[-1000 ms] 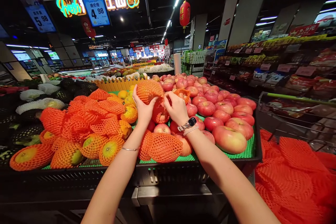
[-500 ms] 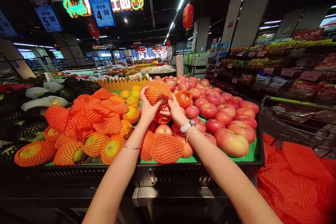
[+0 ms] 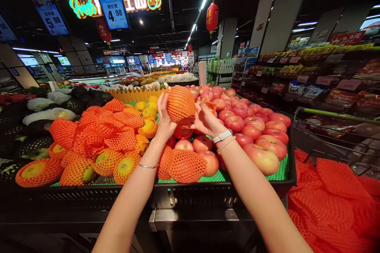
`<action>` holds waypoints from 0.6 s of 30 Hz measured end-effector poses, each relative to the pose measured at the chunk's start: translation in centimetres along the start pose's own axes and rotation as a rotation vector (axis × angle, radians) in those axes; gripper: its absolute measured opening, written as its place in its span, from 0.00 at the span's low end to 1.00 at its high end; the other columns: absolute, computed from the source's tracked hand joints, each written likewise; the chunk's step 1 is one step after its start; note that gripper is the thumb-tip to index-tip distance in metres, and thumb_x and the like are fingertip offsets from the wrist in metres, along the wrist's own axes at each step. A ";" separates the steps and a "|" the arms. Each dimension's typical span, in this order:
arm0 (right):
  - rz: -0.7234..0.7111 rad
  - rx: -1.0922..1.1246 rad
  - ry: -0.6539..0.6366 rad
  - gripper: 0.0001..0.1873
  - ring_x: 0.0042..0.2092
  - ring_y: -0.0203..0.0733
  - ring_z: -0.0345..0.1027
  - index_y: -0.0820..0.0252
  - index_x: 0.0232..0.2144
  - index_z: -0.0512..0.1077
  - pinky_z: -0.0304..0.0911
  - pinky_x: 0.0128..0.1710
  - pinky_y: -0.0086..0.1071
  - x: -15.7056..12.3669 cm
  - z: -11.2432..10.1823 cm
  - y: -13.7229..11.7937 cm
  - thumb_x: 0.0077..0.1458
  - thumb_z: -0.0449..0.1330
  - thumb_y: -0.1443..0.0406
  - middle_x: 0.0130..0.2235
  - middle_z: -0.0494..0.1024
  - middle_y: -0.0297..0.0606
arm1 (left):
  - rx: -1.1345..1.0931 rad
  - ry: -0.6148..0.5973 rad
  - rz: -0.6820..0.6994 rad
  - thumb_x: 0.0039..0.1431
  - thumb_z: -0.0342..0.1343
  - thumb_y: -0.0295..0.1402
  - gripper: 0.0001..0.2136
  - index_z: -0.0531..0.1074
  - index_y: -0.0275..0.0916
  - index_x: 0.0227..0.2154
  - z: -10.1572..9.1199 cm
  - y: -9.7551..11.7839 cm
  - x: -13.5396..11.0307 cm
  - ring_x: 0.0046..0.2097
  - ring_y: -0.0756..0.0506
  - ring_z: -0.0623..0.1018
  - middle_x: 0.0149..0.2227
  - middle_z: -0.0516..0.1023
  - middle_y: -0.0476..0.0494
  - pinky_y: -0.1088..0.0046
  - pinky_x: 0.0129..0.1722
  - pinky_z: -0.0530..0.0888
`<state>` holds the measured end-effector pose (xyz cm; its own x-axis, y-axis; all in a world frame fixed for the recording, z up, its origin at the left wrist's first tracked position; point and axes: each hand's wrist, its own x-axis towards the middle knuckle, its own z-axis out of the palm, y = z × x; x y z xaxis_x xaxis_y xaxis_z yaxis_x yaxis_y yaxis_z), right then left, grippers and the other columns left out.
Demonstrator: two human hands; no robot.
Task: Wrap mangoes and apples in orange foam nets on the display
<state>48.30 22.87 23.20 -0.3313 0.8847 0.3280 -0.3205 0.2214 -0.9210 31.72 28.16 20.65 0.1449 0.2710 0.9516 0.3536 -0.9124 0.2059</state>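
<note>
My left hand (image 3: 165,121) grips an orange foam net sleeve (image 3: 179,104) and holds it up above the fruit bin. Just to its right, my right hand (image 3: 206,120) is cupped palm-up under the sleeve's lower end, fingers curled at the netting. Whether fruit sits inside the sleeve is hidden. Below both hands lie red apples (image 3: 258,157), some wrapped in orange netting (image 3: 184,166). Netted oranges (image 3: 104,162) fill the left half of the bin.
A black crate rim (image 3: 190,194) with a green liner runs across the front. Loose orange net sleeves (image 3: 332,197) pile up at the lower right beside a shopping cart (image 3: 338,130). Dark melons in white nets (image 3: 44,116) lie left. Shelves stand at the right.
The net sleeve has been lifted a little higher and tilted. My right hand turned from palm-down on the apples to palm-up beneath the sleeve.
</note>
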 end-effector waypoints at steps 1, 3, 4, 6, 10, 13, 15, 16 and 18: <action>-0.029 -0.014 0.015 0.34 0.49 0.48 0.73 0.56 0.56 0.64 0.75 0.43 0.45 0.1 0.2 0.2 0.59 0.47 0.41 0.47 0.79 0.45 | 0.006 -0.071 0.041 0.55 0.62 0.35 0.37 0.48 0.55 0.63 -0.1 0.2 0.1 0.70 0.34 0.50 0.70 0.43 0.40 0.47 0.68 0.52; -0.093 -0.045 0.069 0.32 0.52 0.48 0.71 0.56 0.56 0.64 0.74 0.46 0.45 0.4 0.6 0.7 0.56 0.54 0.44 0.51 0.77 0.45 | 0.008 -0.192 0.052 0.55 0.62 0.34 0.37 0.50 0.56 0.64 -0.4 0.7 0.2 0.72 0.33 0.45 0.71 0.39 0.41 0.44 0.67 0.51; -0.131 -0.053 0.104 0.32 0.53 0.48 0.71 0.55 0.57 0.63 0.73 0.48 0.45 0.5 0.7 0.9 0.55 0.57 0.46 0.53 0.75 0.44 | -0.008 -0.237 0.025 0.53 0.64 0.35 0.39 0.50 0.56 0.64 -0.5 0.9 0.4 0.72 0.33 0.42 0.72 0.37 0.41 0.43 0.67 0.50; -0.214 -0.061 0.180 0.34 0.55 0.47 0.69 0.53 0.58 0.59 0.72 0.51 0.45 0.9 0.7 1.2 0.52 0.60 0.50 0.57 0.71 0.43 | -0.096 -0.304 -0.074 0.48 0.68 0.38 0.47 0.46 0.55 0.66 -0.6 1.0 0.6 0.72 0.32 0.42 0.72 0.36 0.39 0.42 0.67 0.50; -0.362 -0.097 0.276 0.43 0.58 0.46 0.66 0.55 0.61 0.55 0.65 0.58 0.44 1.5 -0.2 1.5 0.46 0.65 0.52 0.61 0.67 0.45 | -0.440 -0.325 -0.338 0.42 0.68 0.52 0.58 0.32 0.55 0.68 -0.4 0.7 1.1 0.70 0.33 0.53 0.72 0.38 0.33 0.47 0.64 0.59; -0.410 -0.205 0.247 0.48 0.61 0.46 0.64 0.57 0.62 0.54 0.61 0.61 0.44 1.7 -0.6 2.0 0.42 0.67 0.50 0.61 0.66 0.46 | -0.546 -0.234 -0.452 0.43 0.64 0.58 0.58 0.29 0.51 0.67 0.2 0.3 1.0 0.67 0.33 0.62 0.69 0.48 0.26 0.47 0.62 0.64; -0.389 -0.283 0.203 0.46 0.61 0.46 0.62 0.58 0.62 0.55 0.62 0.60 0.45 1.7 -0.4 2.4 0.48 0.61 0.44 0.61 0.67 0.47 | -0.458 -0.144 -0.458 0.38 0.68 0.56 0.62 0.31 0.48 0.67 0.6 0.1 0.8 0.66 0.33 0.63 0.66 0.56 0.27 0.47 0.64 0.61; -0.363 -0.308 0.198 0.41 0.61 0.45 0.62 0.58 0.62 0.57 0.63 0.59 0.46 1.8 -0.3 2.6 0.53 0.55 0.42 0.60 0.68 0.46 | -0.404 -0.099 -0.444 0.36 0.70 0.54 0.62 0.33 0.48 0.67 0.7 0.0 0.7 0.66 0.33 0.62 0.65 0.58 0.28 0.47 0.65 0.60; -0.287 -0.361 0.245 0.35 0.61 0.43 0.62 0.57 0.60 0.62 0.64 0.57 0.45 2.0 -0.2 2.7 0.62 0.40 0.43 0.57 0.71 0.45 | -0.334 -0.031 -0.408 0.36 0.72 0.50 0.61 0.36 0.47 0.67 0.8 -0.3 0.7 0.66 0.34 0.63 0.64 0.60 0.31 0.49 0.66 0.59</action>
<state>46.91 25.28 21.30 -0.0438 0.8281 0.5589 -0.0269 0.5583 -0.8292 32.46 28.85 21.12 0.0859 0.6285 0.7731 0.0740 -0.7778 0.6241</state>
